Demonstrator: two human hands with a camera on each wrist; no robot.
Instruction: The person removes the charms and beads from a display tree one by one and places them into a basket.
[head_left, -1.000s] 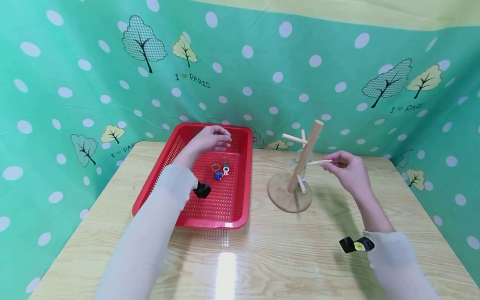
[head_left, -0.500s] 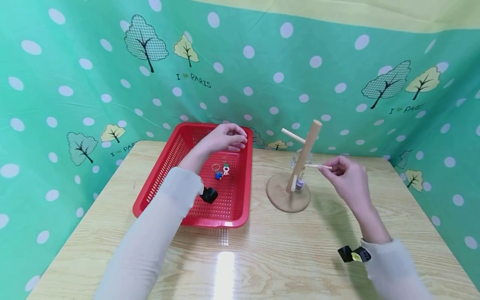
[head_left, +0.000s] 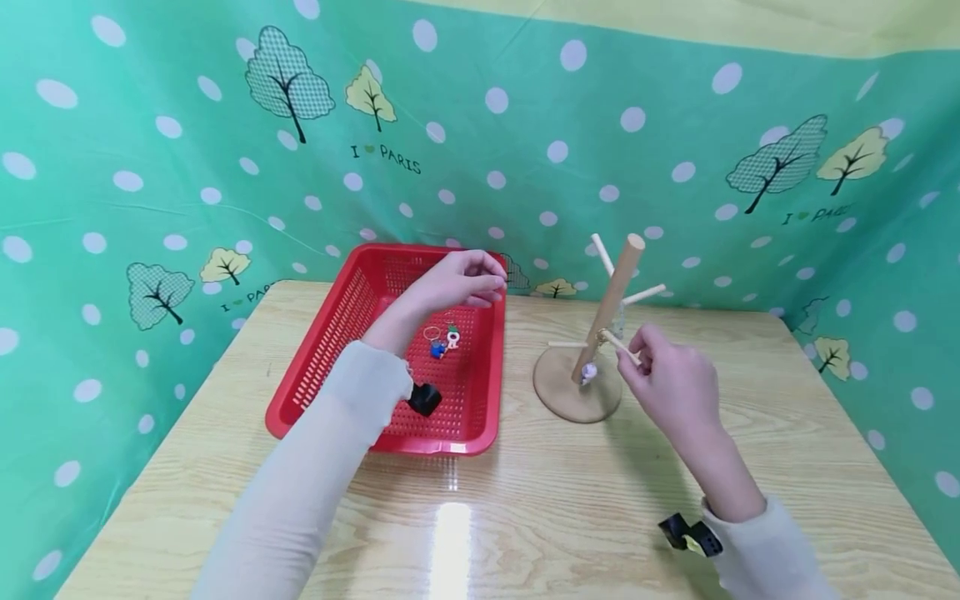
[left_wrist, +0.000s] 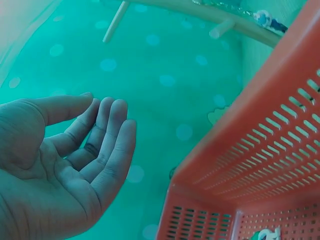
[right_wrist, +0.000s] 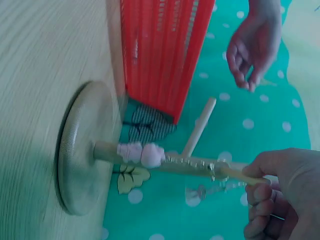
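The stand point(head_left: 612, 300) on the bench point(head_left: 525, 508) has turned, bringing its charm point(head_left: 589, 372) frontward. The right hand point(head_left: 673, 387) reaches forward, fingers pinching a peg point(head_left: 618, 344); the left hand point(head_left: 463, 281) hangs near the basket point(head_left: 491, 400), fingers loosely bent, empty.

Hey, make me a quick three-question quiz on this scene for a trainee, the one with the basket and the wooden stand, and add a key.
1. True or false: the left hand is empty.
2. Which part of the stand does the right hand pinch: A, its base; B, its upright post; C, a peg?
3. Fill in: the blue trinket lies in the ____.

Key: 1, true. 2, C. 3, red basket.
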